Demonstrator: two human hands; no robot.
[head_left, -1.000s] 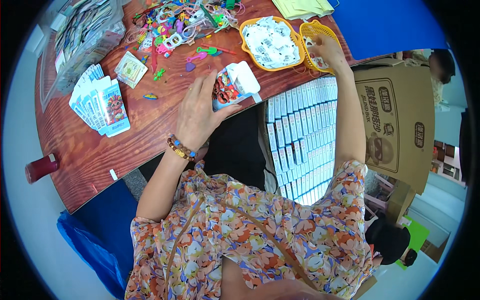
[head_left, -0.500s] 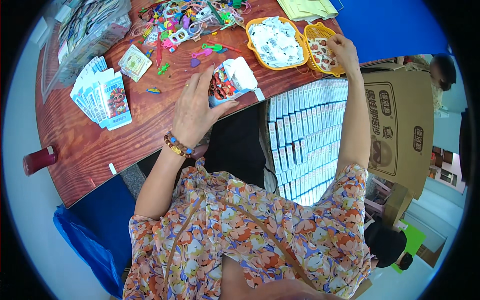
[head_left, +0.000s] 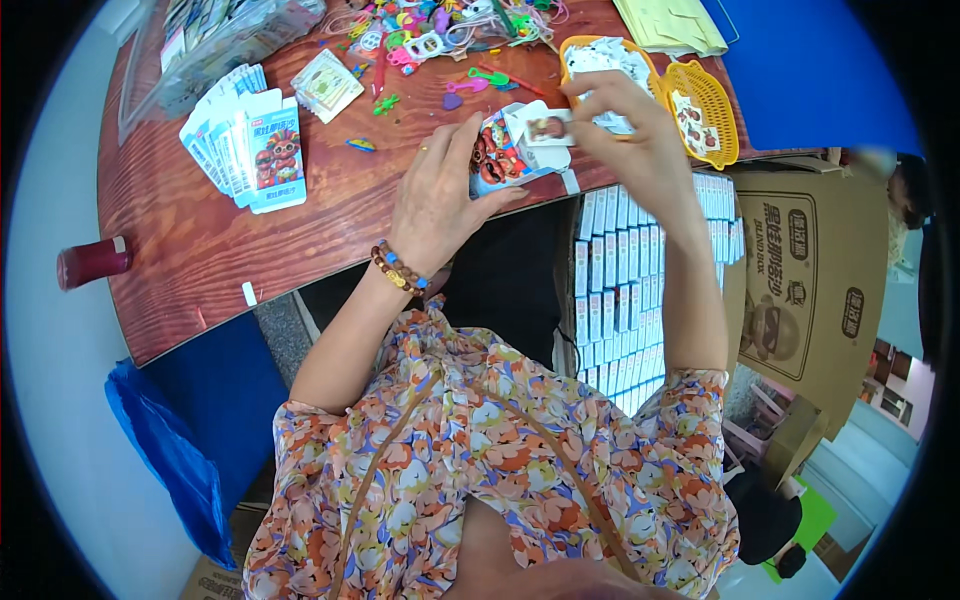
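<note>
My left hand (head_left: 430, 195) is closed around a small printed box (head_left: 496, 158) near the table's front edge. The box lies tilted, its white flaps open toward the right. Between the fingertips of my right hand (head_left: 640, 130) is a small white card (head_left: 548, 129) with a cartoon figure, held right at the open end. Whether the card reaches inside the box I cannot tell. Beyond that hand, a yellow basket (head_left: 727, 95) holds more such cards. Partly hidden behind the fingers, another yellow basket (head_left: 655, 72) contains white packets.
Flat blue-and-white boxes (head_left: 272, 165) lie fanned at the left, beside a small stack of cards (head_left: 327, 86). Colourful trinkets (head_left: 440, 35) spread across the back. A clear bin (head_left: 235, 55) stands far left, near a red jar (head_left: 95, 262). Below the table, a carton (head_left: 815, 270) adjoins rows of boxes (head_left: 625, 300).
My right hand has come left from the card basket to the box's open end, bringing a card. My left hand still holds the box. The whole view has shifted.
</note>
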